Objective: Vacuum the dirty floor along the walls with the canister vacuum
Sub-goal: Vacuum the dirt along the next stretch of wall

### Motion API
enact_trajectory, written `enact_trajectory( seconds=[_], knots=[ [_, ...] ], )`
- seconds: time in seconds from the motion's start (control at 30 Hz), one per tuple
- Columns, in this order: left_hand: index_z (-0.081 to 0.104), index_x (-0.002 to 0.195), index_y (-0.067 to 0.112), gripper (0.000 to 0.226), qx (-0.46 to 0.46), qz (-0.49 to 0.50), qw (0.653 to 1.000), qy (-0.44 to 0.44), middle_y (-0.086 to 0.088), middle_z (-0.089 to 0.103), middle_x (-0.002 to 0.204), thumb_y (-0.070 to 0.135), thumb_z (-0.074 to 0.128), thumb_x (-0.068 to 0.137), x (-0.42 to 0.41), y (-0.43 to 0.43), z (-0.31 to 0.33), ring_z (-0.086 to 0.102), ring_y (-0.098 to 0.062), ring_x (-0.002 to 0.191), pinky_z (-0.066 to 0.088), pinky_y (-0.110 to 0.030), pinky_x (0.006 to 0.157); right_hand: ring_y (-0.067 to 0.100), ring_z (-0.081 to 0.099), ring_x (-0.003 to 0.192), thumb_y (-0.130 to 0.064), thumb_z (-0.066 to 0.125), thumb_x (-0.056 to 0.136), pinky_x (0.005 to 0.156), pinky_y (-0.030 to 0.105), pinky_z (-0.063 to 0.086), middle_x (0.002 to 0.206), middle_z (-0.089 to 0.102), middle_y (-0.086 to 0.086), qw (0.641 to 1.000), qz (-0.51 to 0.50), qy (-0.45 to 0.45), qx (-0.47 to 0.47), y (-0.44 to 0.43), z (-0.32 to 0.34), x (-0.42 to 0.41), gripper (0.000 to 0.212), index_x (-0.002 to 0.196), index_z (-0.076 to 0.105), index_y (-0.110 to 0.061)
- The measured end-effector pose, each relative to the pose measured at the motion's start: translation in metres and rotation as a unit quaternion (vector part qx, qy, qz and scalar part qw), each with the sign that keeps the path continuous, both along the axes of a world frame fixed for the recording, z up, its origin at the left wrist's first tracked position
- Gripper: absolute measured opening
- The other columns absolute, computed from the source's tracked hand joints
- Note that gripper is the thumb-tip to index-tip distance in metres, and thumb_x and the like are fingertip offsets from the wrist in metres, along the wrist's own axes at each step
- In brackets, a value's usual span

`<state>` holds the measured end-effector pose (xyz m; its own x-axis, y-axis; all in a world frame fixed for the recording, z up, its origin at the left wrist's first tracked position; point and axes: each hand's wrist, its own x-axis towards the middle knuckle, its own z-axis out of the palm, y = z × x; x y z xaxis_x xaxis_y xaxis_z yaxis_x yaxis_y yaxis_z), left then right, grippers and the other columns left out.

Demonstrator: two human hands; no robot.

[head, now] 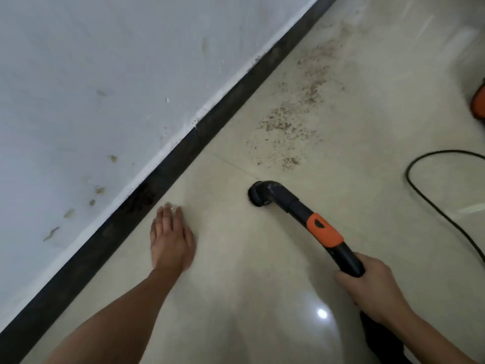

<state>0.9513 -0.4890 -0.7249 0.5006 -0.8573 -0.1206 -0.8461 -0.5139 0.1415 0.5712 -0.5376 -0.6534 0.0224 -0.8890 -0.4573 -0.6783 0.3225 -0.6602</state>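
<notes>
My right hand (372, 287) grips the black vacuum wand (301, 208), which has an orange collar partway along it. The wand's round brush head (258, 194) rests on the cream floor tile, just short of a tile joint. Brown crumbs of dirt (288, 122) lie scattered on the floor beyond the brush, in a band running along the wall. My left hand (170, 237) lies flat on the tile with fingers spread, close to the dark baseboard (168, 166), holding nothing. An orange part of the canister vacuum (479, 101) shows at the right edge.
A white wall (91, 88) with brown stains rises on the left above the baseboard. A black power cord (430, 200) loops across the floor on the right. Glossy tile reflects a lamp near my right forearm.
</notes>
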Motion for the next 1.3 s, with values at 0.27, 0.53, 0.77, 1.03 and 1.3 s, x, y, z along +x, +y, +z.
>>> enact_trajectory(
  seconds=[0.27, 0.53, 0.77, 1.03, 1.3],
  knots=[
    [0.035, 0.143, 0.009, 0.048, 0.040, -0.035, 0.998, 0.027, -0.020, 0.025, 0.153, 0.020, 0.038, 0.096, -0.059, -0.029, 0.020, 0.021, -0.035, 0.142, 0.022, -0.044, 0.115, 0.018, 0.050, 0.033, -0.009, 0.072, 0.075, 0.044, 0.032, 0.044, 0.043, 0.057, 0.009, 0.994, -0.100, 0.025, -0.032, 0.019, 0.009, -0.063, 0.014, 0.067, 0.061, -0.007],
    [0.013, 0.153, 0.012, 0.055, 0.028, -0.035, 0.998, 0.038, -0.019, 0.000, 0.160, 0.033, 0.020, 0.103, -0.096, -0.040, 0.015, -0.001, -0.034, 0.148, 0.005, -0.043, 0.121, 0.039, 0.062, 0.059, -0.017, 0.068, 0.074, 0.056, 0.044, 0.053, 0.059, 0.063, 0.016, 0.997, -0.039, 0.010, -0.066, -0.015, 0.008, -0.003, 0.015, 0.067, 0.057, -0.010],
    [0.005, 0.155, 0.019, 0.059, -0.021, -0.032, 0.999, 0.018, -0.012, -0.008, 0.162, 0.042, 0.010, 0.101, -0.094, -0.031, -0.003, -0.013, -0.025, 0.148, -0.006, -0.038, 0.120, 0.036, 0.064, 0.057, -0.024, 0.069, 0.072, 0.055, 0.044, 0.055, 0.060, 0.065, 0.014, 0.997, -0.021, 0.017, -0.076, -0.064, -0.001, 0.037, 0.014, 0.070, 0.061, -0.013],
    [0.009, 0.155, 0.019, 0.061, -0.021, -0.033, 0.999, 0.005, -0.013, -0.008, 0.162, 0.044, 0.005, 0.099, -0.093, -0.032, -0.011, -0.017, -0.024, 0.148, -0.011, -0.035, 0.119, 0.022, 0.059, 0.041, -0.027, 0.071, 0.068, 0.046, 0.032, 0.051, 0.052, 0.064, 0.006, 0.997, -0.004, -0.016, -0.079, -0.142, -0.012, 0.098, 0.015, 0.072, 0.063, -0.015],
    [0.009, 0.155, 0.018, 0.061, 0.003, -0.033, 0.999, 0.000, -0.014, -0.009, 0.161, 0.043, 0.005, 0.100, -0.089, -0.032, -0.010, -0.017, -0.026, 0.148, -0.012, -0.036, 0.119, 0.018, 0.055, 0.037, -0.023, 0.072, 0.071, 0.044, 0.028, 0.047, 0.059, 0.063, 0.008, 0.996, 0.009, -0.057, -0.062, -0.175, -0.017, 0.151, 0.015, 0.079, 0.063, -0.014]
  ],
)
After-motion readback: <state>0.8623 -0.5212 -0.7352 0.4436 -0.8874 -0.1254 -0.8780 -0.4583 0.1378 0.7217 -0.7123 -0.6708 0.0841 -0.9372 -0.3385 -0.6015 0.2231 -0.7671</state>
